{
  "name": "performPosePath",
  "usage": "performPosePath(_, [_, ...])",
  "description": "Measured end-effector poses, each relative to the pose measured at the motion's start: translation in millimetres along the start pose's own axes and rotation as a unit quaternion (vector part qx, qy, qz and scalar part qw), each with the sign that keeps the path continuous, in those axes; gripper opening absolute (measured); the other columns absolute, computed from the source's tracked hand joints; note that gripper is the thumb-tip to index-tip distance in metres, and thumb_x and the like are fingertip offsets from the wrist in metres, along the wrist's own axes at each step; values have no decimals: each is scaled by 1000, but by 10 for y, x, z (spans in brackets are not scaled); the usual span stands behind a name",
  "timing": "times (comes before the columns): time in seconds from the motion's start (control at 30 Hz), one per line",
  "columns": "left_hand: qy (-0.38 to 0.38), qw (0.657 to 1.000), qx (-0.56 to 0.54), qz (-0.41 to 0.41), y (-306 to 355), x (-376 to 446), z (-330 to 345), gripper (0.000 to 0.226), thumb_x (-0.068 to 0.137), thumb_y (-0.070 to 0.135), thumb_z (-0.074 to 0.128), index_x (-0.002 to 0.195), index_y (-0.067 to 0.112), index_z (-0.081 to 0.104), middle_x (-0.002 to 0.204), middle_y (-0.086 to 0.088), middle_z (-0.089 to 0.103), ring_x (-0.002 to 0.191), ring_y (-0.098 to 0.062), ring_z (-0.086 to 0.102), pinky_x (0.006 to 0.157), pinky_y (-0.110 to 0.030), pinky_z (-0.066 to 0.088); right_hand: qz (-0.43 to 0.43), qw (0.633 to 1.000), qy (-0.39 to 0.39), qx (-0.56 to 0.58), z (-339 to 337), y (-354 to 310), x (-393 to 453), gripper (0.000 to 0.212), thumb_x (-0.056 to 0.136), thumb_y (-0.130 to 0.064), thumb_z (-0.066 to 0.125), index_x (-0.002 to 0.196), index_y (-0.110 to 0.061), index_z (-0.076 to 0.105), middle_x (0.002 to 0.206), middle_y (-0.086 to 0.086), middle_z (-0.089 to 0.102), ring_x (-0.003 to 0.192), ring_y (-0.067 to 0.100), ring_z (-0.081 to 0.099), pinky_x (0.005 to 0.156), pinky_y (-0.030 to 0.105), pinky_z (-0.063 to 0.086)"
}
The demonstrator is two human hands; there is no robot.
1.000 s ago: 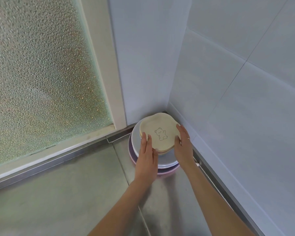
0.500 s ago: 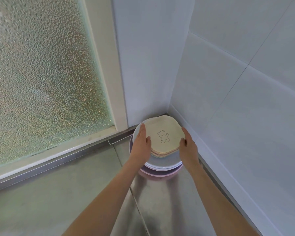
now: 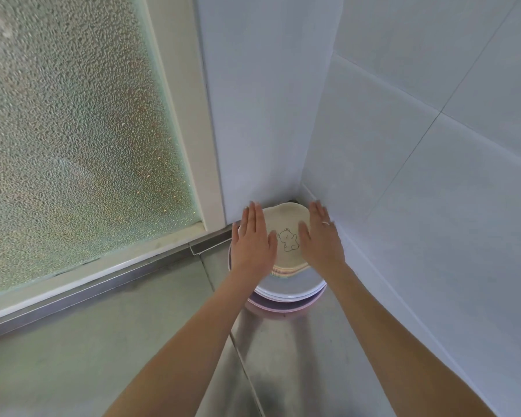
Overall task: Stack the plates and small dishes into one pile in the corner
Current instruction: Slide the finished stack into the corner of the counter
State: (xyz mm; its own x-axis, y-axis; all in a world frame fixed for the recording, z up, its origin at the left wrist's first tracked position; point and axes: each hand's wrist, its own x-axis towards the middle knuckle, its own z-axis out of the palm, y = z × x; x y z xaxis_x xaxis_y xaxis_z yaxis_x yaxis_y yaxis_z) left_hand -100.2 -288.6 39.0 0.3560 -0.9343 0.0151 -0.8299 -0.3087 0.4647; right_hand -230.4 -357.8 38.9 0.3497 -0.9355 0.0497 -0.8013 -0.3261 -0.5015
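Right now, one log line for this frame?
left hand: flat on small dishes | right hand: flat on same | pile: on plates, in corner | step: settling pile

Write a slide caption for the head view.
Both hands, left and right, rest flat on a bear-print dish topping the plate pile in the tiled corner.
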Motion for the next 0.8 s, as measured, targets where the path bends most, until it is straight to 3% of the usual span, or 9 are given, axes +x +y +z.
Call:
performPosePath(0.13, [-27,996,85,32,9,83,150,65,96,39,9,149,6,-3,160,-6,-2,147,-19,-6,119,-38,-1,-34,990,4,-135,193,-7,107,57,100,-36,24,150,-11,10,157,2,16,145,14,10,115,33,7])
performPosePath(0.27, [-41,995,82,42,-69,156,204,65,95,40,7,149,4,-1,160,-7,-1,147,-20,-7,118,-36,-1,-40,990,26,-133,273,28,110,56,99,-33,20,149,-8,16,156,6,22,144,17,16,115,30,10])
performPosePath(0.33, [-41,995,74,51,-67,155,195,75,87,45,-4,149,4,0,160,-8,-1,148,-19,-5,118,-36,-1,-45,991,33,-119,249,12,105,58,98,-35,16,149,-7,16,156,7,22,144,16,17,115,30,9])
performPosePath(0.4, [-41,998,24,50,-58,146,155,75,86,44,-5,149,4,0,160,-8,0,148,-19,-4,118,-34,-1,-31,997,50,-41,196,-2,69,56,98,-33,18,149,-8,13,157,6,18,142,12,16,116,31,6])
performPosePath(0.5, [-31,991,-134,-5,-113,154,106,57,101,26,21,148,4,-2,159,-10,-2,148,-20,-4,117,-34,-4,78,976,93,183,119,39,-130,52,101,-22,25,150,-15,9,157,0,14,144,12,11,118,35,3])
performPosePath(0.57, [-51,981,-184,-40,-178,145,102,56,102,21,24,148,3,-3,159,-12,-1,148,-22,-2,118,-35,-4,137,951,58,272,98,69,-276,51,102,-23,24,150,-21,8,154,2,25,141,21,24,116,35,17])
performPosePath(0.63, [-57,980,-185,-48,-184,77,140,57,101,19,25,148,2,-3,159,-13,5,147,-24,5,118,-34,0,140,951,35,275,115,79,-391,50,103,-22,24,150,-23,9,149,4,35,132,25,38,103,26,29])
performPosePath(0.7, [-56,977,-194,-62,-156,42,164,58,101,18,27,148,1,-3,158,-14,10,146,-26,11,119,-36,7,137,954,36,265,94,57,-397,49,103,-21,23,150,-22,10,149,4,36,130,24,41,94,18,29])
performPosePath(0.8, [-52,979,-188,-58,-155,70,162,60,101,23,26,147,2,-7,159,-14,5,147,-25,5,119,-39,3,140,949,32,280,28,18,-381,50,103,-23,24,150,-21,7,143,23,38,125,36,41,96,32,34])
